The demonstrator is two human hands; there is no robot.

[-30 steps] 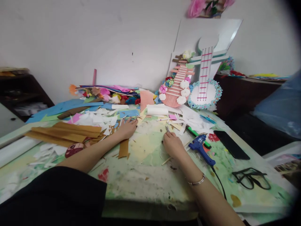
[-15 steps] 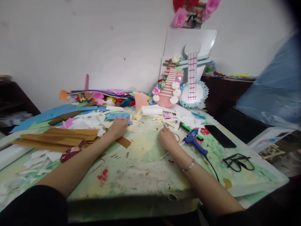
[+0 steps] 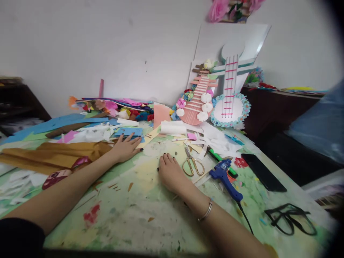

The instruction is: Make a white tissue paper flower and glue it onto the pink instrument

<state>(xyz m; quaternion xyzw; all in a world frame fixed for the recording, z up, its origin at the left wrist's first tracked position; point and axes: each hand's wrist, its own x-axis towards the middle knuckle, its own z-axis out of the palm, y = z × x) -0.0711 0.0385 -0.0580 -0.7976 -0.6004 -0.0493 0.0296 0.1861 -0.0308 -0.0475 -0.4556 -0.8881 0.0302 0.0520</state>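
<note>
My left hand lies with its fingers spread, the fingertips on a stack of blue paper. Brown crepe paper runs beside that wrist. On the paint-stained table my right hand rests palm down, fingers stretched out and holding nothing that I can see. Just to its right are gold-handled scissors, blades pointing away from me. A blue hot glue gun lies farther right, its nozzle towards the right hand. Behind it is a green and black tool, partly hidden.
Two paper-decorated stringed-instrument models, one pink and one white and blue, lean at the back. A white paper roll lies before them. A black phone and glasses are at the right. White scraps lie left.
My right hand has drawn left and nearer, off the scissors, which now show whole. My left hand's fingers have spread on the blue paper. The view has shifted.
</note>
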